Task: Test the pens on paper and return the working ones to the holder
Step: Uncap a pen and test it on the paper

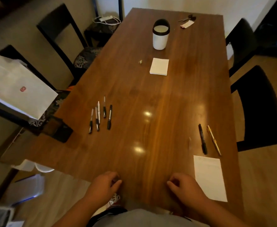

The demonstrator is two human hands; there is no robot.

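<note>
Several pens (100,116) lie side by side on the left half of the wooden table (151,99). At the right lie a black pen (202,139) and a gold pen (213,140), just above a white sheet of paper (209,177). A white holder with a black rim (160,36) stands upright at the far end, with nothing showing inside. A white notepad (159,66) lies in front of it. My left hand (106,185) and my right hand (185,185) rest at the near table edge, fingers curled, holding nothing.
Dark chairs stand on both sides: two at the left (59,27), two at the right (258,108). A white bag (18,86) sits on a left chair. Scissors and a small paper (187,21) lie at the far right corner. A small metal clip (140,61) lies near the notepad.
</note>
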